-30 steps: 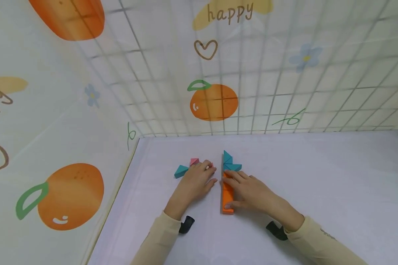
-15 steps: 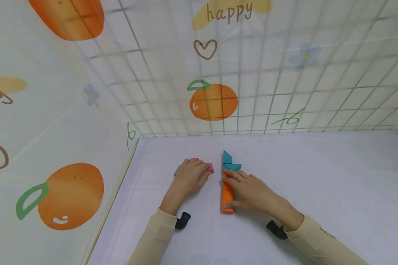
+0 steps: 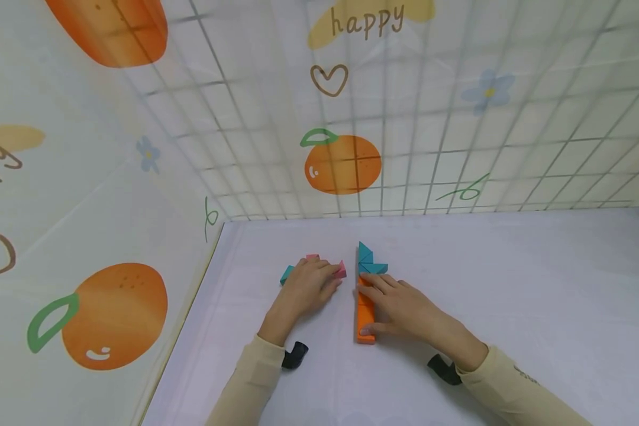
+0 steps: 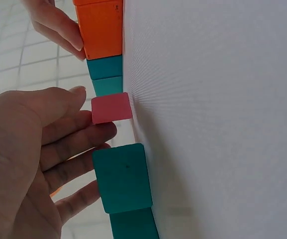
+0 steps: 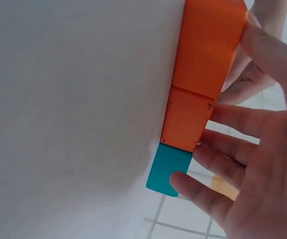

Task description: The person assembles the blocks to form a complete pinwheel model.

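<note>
Orange blocks (image 3: 366, 313) and teal pieces (image 3: 376, 268) lie together in one straight line on the white bench (image 3: 500, 296), with the orange at the near end and the teal at the far end, where one teal wedge juts out to the right; judging by how neatly they meet, this part of the arranging looks done for now. The right hand (image 3: 407, 307) rests along the orange stretch, thumb by its near end and fingers spread against its side, its grip relaxed rather than clamped, as though only steadying the line. What seems left is the smaller group to the left: a pink piece (image 3: 342, 271) near the line but apart from it, a second pink piece (image 3: 312, 257) farther back, and a teal block (image 3: 286, 274) partly hidden by the left hand (image 3: 305, 289). That hand's grip is apart, its fingers loosely extended around the nearer pink piece, with the thumb just beside it; whether a fingertip touches it, I cannot tell. None of this group has been brought to the line, so the work appears partway along. How the hidden parts of these pieces meet beneath the hand cannot be made out.
</note>
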Motion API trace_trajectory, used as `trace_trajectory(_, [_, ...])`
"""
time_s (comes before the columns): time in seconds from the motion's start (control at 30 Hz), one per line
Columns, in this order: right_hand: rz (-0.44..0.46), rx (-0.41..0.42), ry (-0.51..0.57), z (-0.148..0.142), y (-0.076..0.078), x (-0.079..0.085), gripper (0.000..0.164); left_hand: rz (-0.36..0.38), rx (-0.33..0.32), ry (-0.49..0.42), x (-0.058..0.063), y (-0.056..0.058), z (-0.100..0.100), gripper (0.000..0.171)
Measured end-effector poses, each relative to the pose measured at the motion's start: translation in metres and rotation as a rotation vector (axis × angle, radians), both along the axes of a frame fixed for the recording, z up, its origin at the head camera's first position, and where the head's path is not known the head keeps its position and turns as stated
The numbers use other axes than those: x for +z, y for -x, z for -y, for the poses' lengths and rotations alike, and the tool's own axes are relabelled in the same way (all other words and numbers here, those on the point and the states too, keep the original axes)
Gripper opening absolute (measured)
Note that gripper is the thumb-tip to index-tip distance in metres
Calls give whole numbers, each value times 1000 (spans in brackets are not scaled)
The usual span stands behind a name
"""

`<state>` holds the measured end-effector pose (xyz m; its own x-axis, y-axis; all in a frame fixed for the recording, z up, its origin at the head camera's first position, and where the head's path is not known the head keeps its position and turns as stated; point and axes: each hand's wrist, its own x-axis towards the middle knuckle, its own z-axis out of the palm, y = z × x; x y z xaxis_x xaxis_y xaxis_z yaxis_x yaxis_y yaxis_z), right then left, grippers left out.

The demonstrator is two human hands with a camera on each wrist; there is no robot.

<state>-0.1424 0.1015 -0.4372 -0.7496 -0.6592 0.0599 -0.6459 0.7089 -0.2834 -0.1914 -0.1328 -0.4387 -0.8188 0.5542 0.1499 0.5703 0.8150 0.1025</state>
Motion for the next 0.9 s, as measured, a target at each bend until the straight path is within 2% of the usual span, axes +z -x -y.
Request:
trace_trajectory(0.2, [-11,-1,-11,0,1,-2,76,29,1,-12,-2,1,1,41])
trace_trajectory(0.5, [-51,-17,6,0,1,-3,81,57,-9,-63,-4,3,2,39])
trace_trajectory(0.8, [10,-19,23,-1,1,-1,80,171,-2,-76,-5,1,-2,49])
trace_trajectory(0.9, [16,-21,21,0,1,-1,80,178,3,-72,-5,1,-3,51])
